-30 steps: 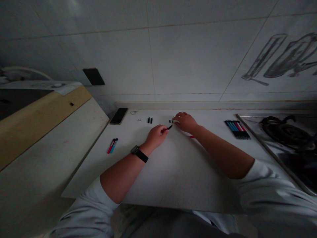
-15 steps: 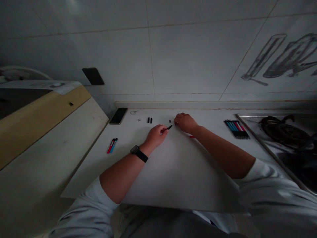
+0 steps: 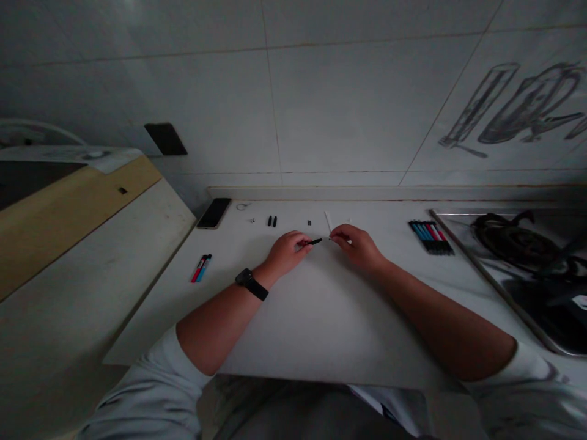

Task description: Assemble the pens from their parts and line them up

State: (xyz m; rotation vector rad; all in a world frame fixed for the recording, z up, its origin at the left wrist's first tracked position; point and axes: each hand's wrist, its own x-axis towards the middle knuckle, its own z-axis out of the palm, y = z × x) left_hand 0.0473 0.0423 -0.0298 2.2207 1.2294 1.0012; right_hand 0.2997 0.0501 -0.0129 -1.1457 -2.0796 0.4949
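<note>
1. Your left hand [image 3: 287,250] rests on the worktop [image 3: 321,318], its fingers pinching a short black pen piece [image 3: 314,242] at its left end
2. The black pen piece lies nearly level just above the worktop – its long axis runs left to right, and its free end points right, straight at your right hand [image 3: 360,245]
3. Your right hand sits just beside that free end, thumb and forefinger pressed together at their tips; whether something tiny is held between them is too small to tell
4. The gap between the pen piece's free end and your right fingertips is very narrow; I cannot tell if they touch
5. A dark watch [image 3: 251,284] sits on your left wrist
6. Behind your hands, towards the wall, lie a thin white stick [image 3: 327,221], a tiny dark bit [image 3: 309,222] and two small black caps [image 3: 271,221] side by side
7. A dark phone [image 3: 214,213] lies at the worktop's far left corner, and a red and a blue pen [image 3: 200,268] lie together near the left edge
8. To your right a row of pens [image 3: 431,237] lies packed side by side – blue, red and black – near the stove [image 3: 518,244]
</note>
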